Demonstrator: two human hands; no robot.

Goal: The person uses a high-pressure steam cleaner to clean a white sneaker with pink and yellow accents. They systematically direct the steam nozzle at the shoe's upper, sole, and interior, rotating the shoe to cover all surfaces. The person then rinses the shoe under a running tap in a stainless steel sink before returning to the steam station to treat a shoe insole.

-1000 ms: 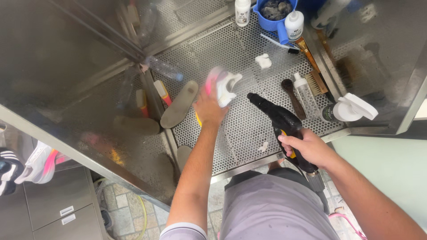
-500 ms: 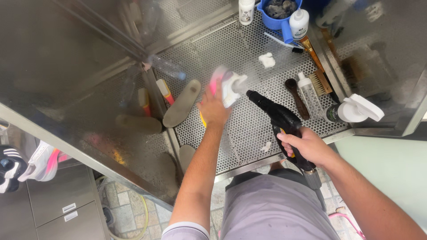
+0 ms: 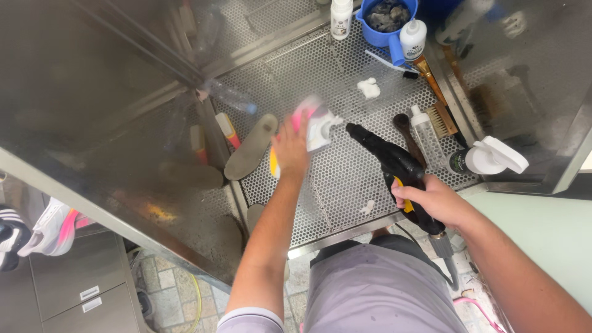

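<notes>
Fingers of the left hand (image 3: 290, 148) were curled around a blurred pink-and-white shoe (image 3: 314, 123), held above the perforated steel tray (image 3: 345, 179). Right hand (image 3: 435, 200) was wrapped tight on the grip of a black spray gun with a yellow trigger (image 3: 394, 166), its nozzle pointing at the shoe. A grey insole (image 3: 250, 155) lay just left; a wooden brush (image 3: 439, 111) and clear bottle (image 3: 425, 132) lay right. Bare mesh stayed open beneath the shoe toward the tray's near edge.
</notes>
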